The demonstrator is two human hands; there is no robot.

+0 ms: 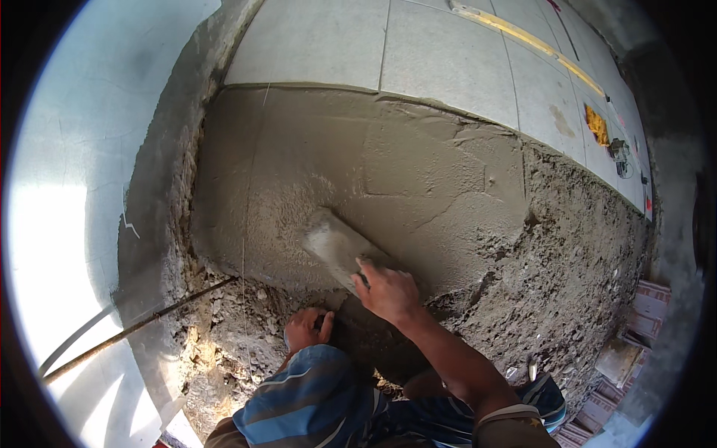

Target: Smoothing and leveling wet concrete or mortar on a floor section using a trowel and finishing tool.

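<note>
My right hand [390,291] is closed around the handle of a plastering trowel [340,246]. The trowel's long, mortar-smeared blade lies on a bed of wet grey mortar [306,149] and slants up to the left. My left hand [305,328], its fingers curled, rests low at the near edge of the mortar, beside rough rubble. Whatever it may hold is hidden. Behind the trowel the mortar is mostly smooth, with ridges and rectangular marks toward the right.
Large grey floor tiles [306,45] border the mortar's far side, bearing a yellow level [530,46] and an orange-yellow cloth [596,125]. A wall [67,149] stands left. A thin rod [142,326] crosses the lower left. Rough soil [575,231] and stacked boxes [650,306] are at right.
</note>
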